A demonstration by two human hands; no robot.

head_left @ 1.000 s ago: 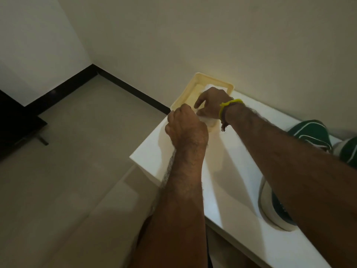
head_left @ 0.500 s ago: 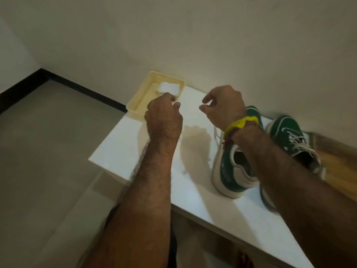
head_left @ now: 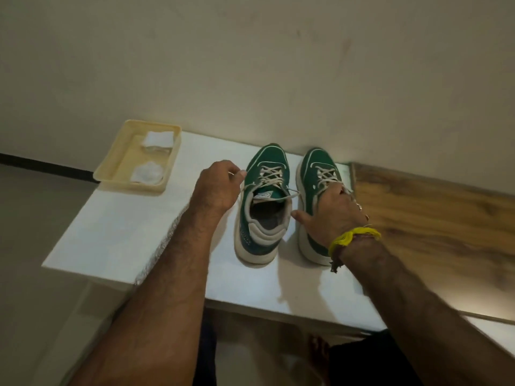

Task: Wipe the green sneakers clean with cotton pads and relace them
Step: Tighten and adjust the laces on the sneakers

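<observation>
Two green sneakers with white soles stand side by side on the white table [head_left: 117, 240], toes toward the wall. My left hand [head_left: 217, 189] is beside the left sneaker [head_left: 250, 218] and pinches a white lace end coming off it. That shoe's other lace end trails right toward my right hand [head_left: 333, 211]. My right hand lies over the collar of the right sneaker [head_left: 319, 165], thumb out to the left and fingers curled in at the laces; the fingertips are hidden. White cotton pads [head_left: 157, 139] and a crumpled one [head_left: 147, 172] lie in a cream tray [head_left: 111, 174].
The tray sits at the table's far left corner, against the wall. A wooden surface [head_left: 434, 218] adjoins the table on the right. The floor drops off left of the table, and a bare foot [head_left: 317, 355] shows below the front edge.
Both hands have left the tray and moved right to the sneakers. The view has swung right, so both shoes are now in full sight.
</observation>
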